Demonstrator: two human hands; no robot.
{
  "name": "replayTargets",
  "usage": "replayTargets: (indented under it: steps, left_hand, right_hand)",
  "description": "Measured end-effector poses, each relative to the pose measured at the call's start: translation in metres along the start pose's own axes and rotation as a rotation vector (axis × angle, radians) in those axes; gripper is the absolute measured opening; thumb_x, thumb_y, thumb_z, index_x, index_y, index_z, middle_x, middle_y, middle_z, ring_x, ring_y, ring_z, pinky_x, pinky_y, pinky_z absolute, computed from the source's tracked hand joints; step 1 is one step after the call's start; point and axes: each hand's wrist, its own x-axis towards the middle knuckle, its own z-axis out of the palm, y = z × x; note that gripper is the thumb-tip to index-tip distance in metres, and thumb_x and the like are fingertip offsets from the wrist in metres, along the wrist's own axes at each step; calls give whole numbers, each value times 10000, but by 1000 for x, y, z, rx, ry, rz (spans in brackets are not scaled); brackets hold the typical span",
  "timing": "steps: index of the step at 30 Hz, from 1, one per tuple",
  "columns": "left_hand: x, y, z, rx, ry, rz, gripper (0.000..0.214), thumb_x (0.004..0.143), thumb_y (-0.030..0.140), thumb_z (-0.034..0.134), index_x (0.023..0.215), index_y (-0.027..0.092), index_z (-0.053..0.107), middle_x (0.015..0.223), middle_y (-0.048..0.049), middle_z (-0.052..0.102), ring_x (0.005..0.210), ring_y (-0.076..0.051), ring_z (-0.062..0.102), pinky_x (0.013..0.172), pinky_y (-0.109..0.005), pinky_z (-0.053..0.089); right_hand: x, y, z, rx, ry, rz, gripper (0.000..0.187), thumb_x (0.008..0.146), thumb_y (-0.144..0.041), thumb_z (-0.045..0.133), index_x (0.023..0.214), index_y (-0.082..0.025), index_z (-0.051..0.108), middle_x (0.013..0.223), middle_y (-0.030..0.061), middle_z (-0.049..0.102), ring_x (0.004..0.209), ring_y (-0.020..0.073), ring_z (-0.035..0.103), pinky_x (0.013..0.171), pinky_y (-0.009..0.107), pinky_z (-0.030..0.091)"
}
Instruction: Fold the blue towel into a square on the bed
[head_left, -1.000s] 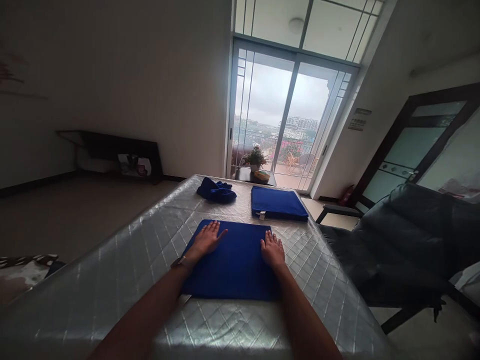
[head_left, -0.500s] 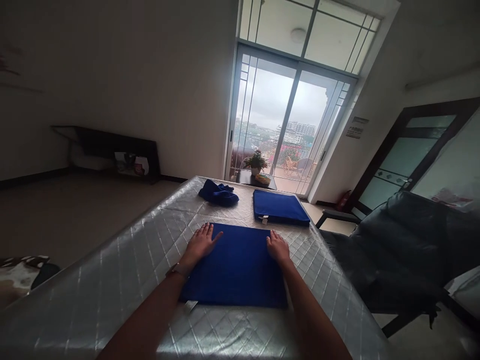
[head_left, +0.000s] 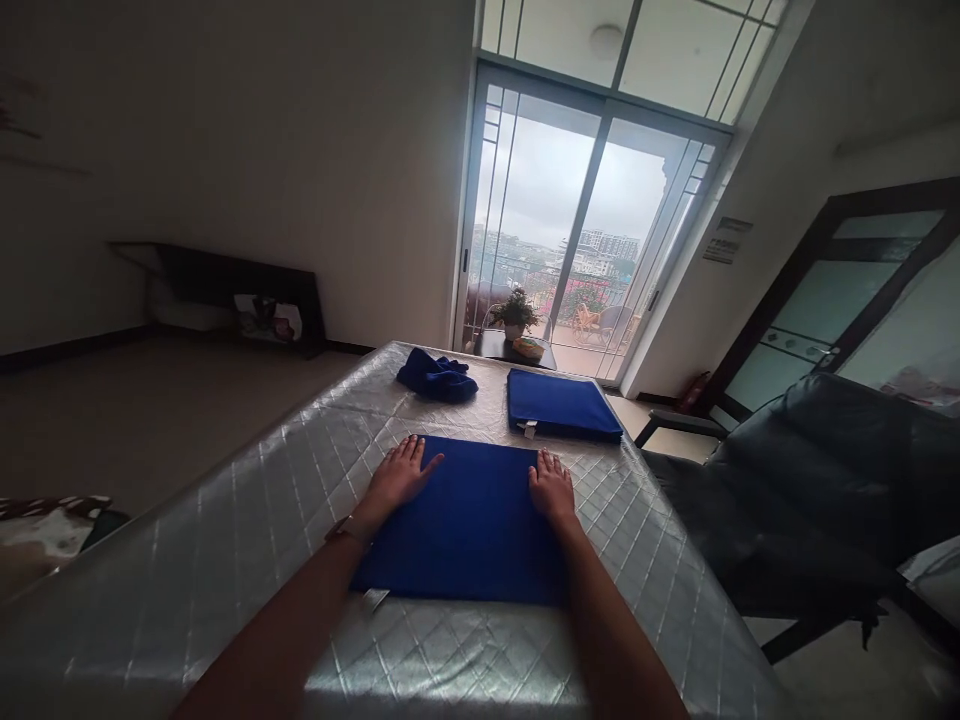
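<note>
A flat, folded blue cloth (head_left: 465, 530) lies in front of me on the silver quilted table cover (head_left: 247, 540), a small white tag showing at its near left edge. On its far left corner rests my left hand (head_left: 401, 472), laid flat with the thumb apart from the fingers. My right hand (head_left: 551, 484) lies flat over the far right edge, fingers stretched forward. Beyond the right hand sits a stack of folded blue cloths (head_left: 562, 404) with a white tag at the front. A crumpled blue cloth (head_left: 437, 376) lies farther back to the left.
Right of the table stands a black armchair (head_left: 780, 490). Past the far end, a small dark table (head_left: 487, 345) carries a potted plant (head_left: 514, 308), before a glass sliding door (head_left: 540, 200). A dark low bench (head_left: 240, 280) is by the left wall.
The view has tilted slightly, so the table and cloths appear a little higher. Both hands stay flat on the folded blue cloth, with little movement against it.
</note>
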Motion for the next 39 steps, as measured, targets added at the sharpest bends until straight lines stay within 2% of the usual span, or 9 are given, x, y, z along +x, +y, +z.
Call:
replayTargets:
  steps: [7, 11, 14, 18, 21, 24, 27, 31, 39]
  left_hand:
    - [4, -2, -1, 28, -29, -10, 809, 955, 624, 113, 1512, 53, 249, 1595, -158, 217, 1475, -252, 202, 1191, -420, 159]
    - [11, 8, -7, 41, -20, -33, 862, 937, 649, 121, 1483, 9, 306, 1550, -230, 297, 1451, -330, 254, 1178, -513, 164]
    - [15, 43, -6, 24, 14, 60, 853, 945, 635, 110, 1473, 2, 331, 1555, -235, 281, 1459, -342, 226, 1182, -517, 166]
    - [13, 121, 8, -47, 8, 343, 768, 964, 610, 107, 1472, 110, 393, 1559, -136, 336, 1457, -236, 269, 1191, -371, 219]
    - [10, 174, 19, -101, 13, 498, 676, 990, 552, 105, 1480, 180, 384, 1556, -86, 359, 1449, -190, 288, 1179, -350, 251]
    - [10, 197, 26, -134, 23, 564, 578, 1015, 471, 130, 1483, 226, 368, 1555, -61, 369, 1448, -190, 290, 1178, -405, 251]
    - [13, 189, 29, -146, 18, 538, 571, 1012, 475, 160, 1480, 229, 376, 1556, -71, 366, 1454, -217, 278, 1186, -445, 221]
    - [20, 155, 28, -130, -11, 403, 681, 982, 571, 139, 1500, 179, 342, 1573, -98, 316, 1467, -250, 239, 1196, -464, 186]
    - [23, 39, 7, -35, -32, 120, 716, 975, 586, 151, 1509, 132, 300, 1589, -108, 266, 1473, -260, 210, 1192, -466, 142]
  right_hand:
    - [-1, -1, 0, 33, -3, 0, 596, 985, -390, 190, 1530, -156, 249, 1601, 44, 207, 1468, 189, 168, 1174, 420, 82]
    - [-3, -3, -2, 45, 0, 6, 597, 984, -395, 203, 1530, -160, 252, 1599, 47, 216, 1467, 189, 170, 1174, 416, 79]
    - [-4, -5, -3, 52, -3, 18, 594, 985, -393, 207, 1532, -165, 248, 1602, 53, 206, 1469, 186, 165, 1175, 411, 71]
    - [-5, -3, -3, 42, 0, 6, 584, 993, -386, 200, 1535, -171, 241, 1602, 70, 205, 1470, 196, 165, 1175, 417, 79]
    - [-6, 1, -3, -1, -21, -40, 570, 989, -333, 243, 1541, -196, 224, 1608, 65, 191, 1475, 200, 141, 1175, 410, 90]
    - [-7, 4, -3, -14, -41, -70, 578, 976, -296, 291, 1544, -215, 216, 1612, 47, 179, 1478, 196, 123, 1179, 392, 81]
    - [-6, 3, -2, 17, -31, -42, 570, 986, -316, 267, 1544, -212, 214, 1610, 36, 186, 1476, 187, 126, 1181, 380, 68]
    - [-4, 0, -1, 53, 10, -5, 567, 1000, -378, 205, 1536, -197, 247, 1601, 32, 217, 1470, 197, 157, 1182, 407, 68]
    - [-3, -2, -1, 38, 2, 4, 568, 994, -369, 200, 1535, -200, 244, 1599, 34, 216, 1468, 178, 173, 1175, 412, 92]
